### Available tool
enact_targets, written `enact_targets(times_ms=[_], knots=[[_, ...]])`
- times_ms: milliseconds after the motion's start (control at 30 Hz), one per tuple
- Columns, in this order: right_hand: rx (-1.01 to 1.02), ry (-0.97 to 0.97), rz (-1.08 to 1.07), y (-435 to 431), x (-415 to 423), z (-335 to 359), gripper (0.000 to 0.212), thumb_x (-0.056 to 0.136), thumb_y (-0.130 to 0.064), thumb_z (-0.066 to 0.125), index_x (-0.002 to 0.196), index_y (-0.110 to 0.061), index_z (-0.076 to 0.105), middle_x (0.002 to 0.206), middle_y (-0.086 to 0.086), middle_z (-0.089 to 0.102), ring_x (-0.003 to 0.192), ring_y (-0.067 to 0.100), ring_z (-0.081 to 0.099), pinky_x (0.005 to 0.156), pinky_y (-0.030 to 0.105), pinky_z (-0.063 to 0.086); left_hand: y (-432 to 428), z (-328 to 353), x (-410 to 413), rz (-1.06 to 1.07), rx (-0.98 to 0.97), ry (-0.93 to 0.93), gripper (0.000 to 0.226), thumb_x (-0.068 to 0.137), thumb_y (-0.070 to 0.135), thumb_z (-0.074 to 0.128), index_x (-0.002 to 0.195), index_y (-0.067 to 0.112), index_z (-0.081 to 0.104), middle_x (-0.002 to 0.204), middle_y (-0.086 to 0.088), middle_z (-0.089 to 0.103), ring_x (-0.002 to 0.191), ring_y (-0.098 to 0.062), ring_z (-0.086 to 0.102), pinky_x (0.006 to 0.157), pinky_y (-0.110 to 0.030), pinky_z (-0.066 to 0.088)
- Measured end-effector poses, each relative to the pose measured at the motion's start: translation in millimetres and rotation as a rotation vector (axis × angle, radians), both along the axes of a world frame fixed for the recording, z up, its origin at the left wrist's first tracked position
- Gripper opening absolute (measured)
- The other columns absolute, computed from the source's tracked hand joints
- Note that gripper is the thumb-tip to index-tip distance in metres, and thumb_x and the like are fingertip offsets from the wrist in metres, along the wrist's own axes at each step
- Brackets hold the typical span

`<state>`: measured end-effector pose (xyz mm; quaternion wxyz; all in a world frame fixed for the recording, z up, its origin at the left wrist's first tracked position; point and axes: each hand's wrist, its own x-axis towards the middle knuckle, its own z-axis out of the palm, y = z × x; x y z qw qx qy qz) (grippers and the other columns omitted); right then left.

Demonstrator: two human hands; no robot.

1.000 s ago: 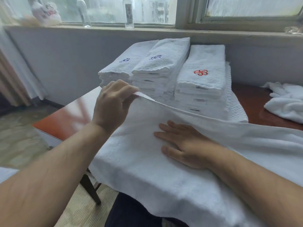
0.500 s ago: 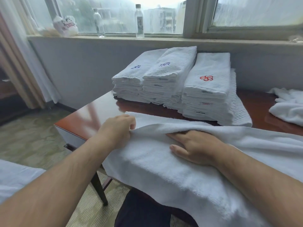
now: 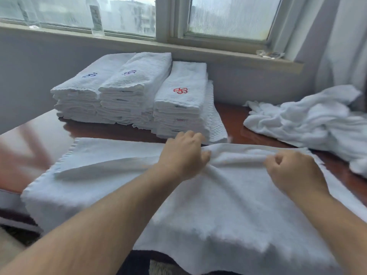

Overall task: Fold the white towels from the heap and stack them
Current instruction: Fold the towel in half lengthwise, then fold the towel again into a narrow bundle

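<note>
- The towel point(image 3: 218, 205) in work lay spread across the near part of the bench point(image 3: 232, 114), and its near portion hung over the front edge. The flat surface carried the cloth, which gave the fold a firm base.
- The left hand point(image 3: 183, 153) was clenched round a raised ridge of cloth near the middle of the towel's far side.
- The right hand point(image 3: 292, 171) was curled and pinched the same ridge further to the right. Two spaced grips probably served to hold the fold line straight and taut.
- The folded towels point(image 3: 127, 92) stood in three stacks side by side at the far left of the bench, close to the wall. This position was apart from the working area, presumably so that a finished towel could be added without disturbing the fold in hand.
- The heap point(image 3: 309, 120) of unfolded towels lay at the far right of the bench, on the right hand's side, which suited the next pick-up.
- As several towels remained in the heap, the task was judged to be incomplete.
</note>
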<state>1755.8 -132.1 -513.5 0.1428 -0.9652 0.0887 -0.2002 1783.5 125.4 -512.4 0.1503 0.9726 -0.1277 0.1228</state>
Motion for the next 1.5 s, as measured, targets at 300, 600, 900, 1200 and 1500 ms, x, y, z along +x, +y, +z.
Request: enact_targets(times_ms=[300, 600, 900, 1200, 1500], knots=[[0.076, 0.361, -0.138, -72.4, 10.1, -27.2, 0.068, 0.103, -0.058, 0.019, 0.146, -0.015, 0.050, 0.158, 0.016, 0.037, 0.145, 0.033, 0.030, 0.116, 0.048, 0.025, -76.1, -33.4, 28.9, -0.068, 0.098, -0.182, 0.046, 0.097, 0.045, 0.047, 0.138, 0.023, 0.044, 0.129, -0.002, 0.058, 0.119, -0.028, 0.048, 0.094, -0.043, 0.036], [0.288, 0.147, -0.369, -73.9, 79.5, 25.6, 0.075, 0.092, -0.072, 0.032, 0.098, -0.006, 0.067, 0.089, 0.015, 0.069, 0.070, 0.029, 0.061, 0.063, 0.036, 0.052, -72.3, -32.2, 22.6, -0.322, 0.017, -0.447, 0.030, 0.087, 0.025, 0.072, 0.115, 0.017, 0.067, 0.095, -0.004, 0.070, 0.088, -0.031, 0.067, 0.071, -0.038, 0.048], [0.213, 0.660, -0.352, -69.4, 104.6, 38.1, 0.027, 0.096, -0.011, 0.041, 0.086, 0.003, 0.062, 0.057, 0.016, 0.064, 0.044, 0.027, 0.060, 0.044, 0.025, 0.050, -72.1, -36.8, 20.8, -0.398, -0.048, -0.511, 0.022, 0.087, 0.042, 0.070, 0.095, 0.021, 0.070, 0.074, 0.002, 0.066, 0.064, -0.032, 0.065, 0.052, -0.032, 0.045], [0.886, -0.408, -0.299, -108.9, -10.8, 19.3, 0.023, 0.078, -0.032, 0.057, 0.080, -0.011, 0.067, 0.059, -0.002, 0.071, 0.052, 0.016, 0.070, 0.043, 0.024, 0.049, -69.2, -32.3, 18.5, -0.509, -0.063, -0.494, 0.029, 0.075, 0.047, 0.083, 0.090, 0.025, 0.074, 0.071, 0.005, 0.068, 0.059, -0.031, 0.065, 0.048, -0.030, 0.046], [0.565, -0.234, -0.372, -126.0, -45.9, -27.2, 0.039, 0.072, -0.040, 0.049, 0.071, -0.003, 0.061, 0.064, -0.001, 0.061, 0.060, 0.016, 0.053, 0.055, 0.030, 0.041, -79.4, -27.4, 2.5, -0.287, 0.085, -0.180, 0.023, 0.096, 0.049, 0.052, 0.113, 0.048, 0.067, 0.098, 0.008, 0.060, 0.101, -0.021, 0.058, 0.082, -0.035, 0.044]])
